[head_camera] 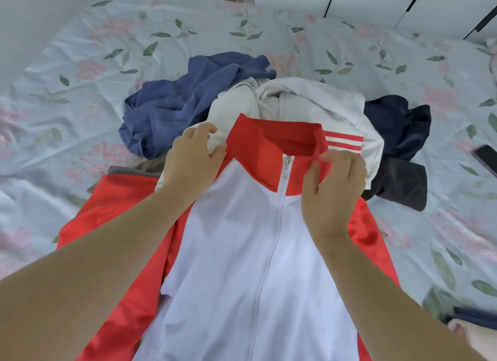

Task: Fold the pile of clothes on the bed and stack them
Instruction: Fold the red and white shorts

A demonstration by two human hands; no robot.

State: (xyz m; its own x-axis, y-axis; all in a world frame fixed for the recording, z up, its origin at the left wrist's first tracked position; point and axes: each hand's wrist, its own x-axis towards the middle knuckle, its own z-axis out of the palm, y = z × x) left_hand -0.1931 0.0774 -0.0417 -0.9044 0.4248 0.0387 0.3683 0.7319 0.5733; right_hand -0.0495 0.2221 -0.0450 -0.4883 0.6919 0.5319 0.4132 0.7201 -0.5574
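Bright, diffuse light is spreading evenly over the bed (80,51), casting only faint, soft shadows in its creases. The white front of the jacket (242,253) is glaring slightly and losing detail, while the wide lens is bending the edges and everything is looking a little soft, most blurred at the lower right corner.

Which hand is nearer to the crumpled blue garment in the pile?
Left. The left hand sits at the jacket shoulder, right beside the blue garment and its near edge; the right hand pinches the red collar on the side away from it.
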